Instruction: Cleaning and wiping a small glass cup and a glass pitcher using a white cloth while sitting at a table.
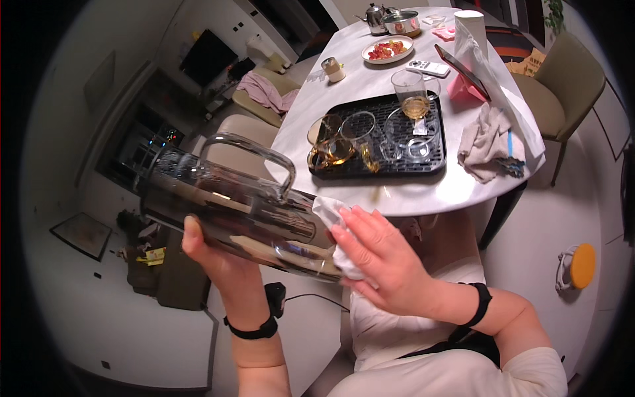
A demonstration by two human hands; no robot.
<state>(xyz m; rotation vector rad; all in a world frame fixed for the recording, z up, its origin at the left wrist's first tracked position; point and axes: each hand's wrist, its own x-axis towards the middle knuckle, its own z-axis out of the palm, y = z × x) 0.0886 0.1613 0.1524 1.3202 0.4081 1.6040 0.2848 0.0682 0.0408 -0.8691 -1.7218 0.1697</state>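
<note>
A tall transparent pitcher (pixel 248 213) with a looped handle (pixel 248 141) lies tilted across the space before me, off the table. My left hand (pixel 218 258) supports it from below, thumb against its side near the far-left end; the other fingers are hidden behind it. Droplets cling to the wall at that end. Against the pitcher's right end, my right hand (pixel 382 253) presses a crumpled white tissue (pixel 330 213). On the table, a black slatted tea tray (pixel 342 111) holds several glass cups and a glass mug (pixel 412 94) with some amber liquid.
A crumpled grey cloth (pixel 488 144) lies at the table's right edge, near a tablet (pixel 461 72) on a pink stand. Further back are a remote control (pixel 429 68), a plate of grapes (pixel 387 49), a small jar (pixel 333 70), a pot (pixel 402 22) and a kettle (pixel 375 20).
</note>
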